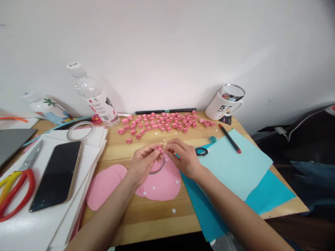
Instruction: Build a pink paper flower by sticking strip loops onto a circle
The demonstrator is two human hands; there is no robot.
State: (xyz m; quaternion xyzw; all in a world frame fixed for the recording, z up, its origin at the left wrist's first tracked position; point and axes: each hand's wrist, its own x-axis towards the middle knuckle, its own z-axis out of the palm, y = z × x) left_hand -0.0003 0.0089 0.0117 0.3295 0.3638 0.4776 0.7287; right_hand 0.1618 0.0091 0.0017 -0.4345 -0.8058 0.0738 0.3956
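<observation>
My left hand (141, 163) pinches a small rolled pink paper flower (158, 150) between thumb and fingertips. Close against its right side, my right hand (184, 157) has thumb and index finger pressed together; whatever is between them is too small to make out. Below both hands, a ring-shaped tape roll (157, 173) lies on overlapping pink paper circles (164, 186), partly covered by my left hand. Small white squares are scattered on the circles. More pink paper circles (103, 188) lie to the left. Behind my hands, several rolled pink paper flowers (159, 122) are spread over the wooden table (157, 226).
At left are a phone (57, 174), red-and-yellow scissors (22, 181) and another tape roll (80, 131) on white paper. A bottle (96, 97) and a mug (222, 104) stand near the wall. Blue sheets (235, 160), a pen (230, 138) and a black scissor handle (201, 151) lie right.
</observation>
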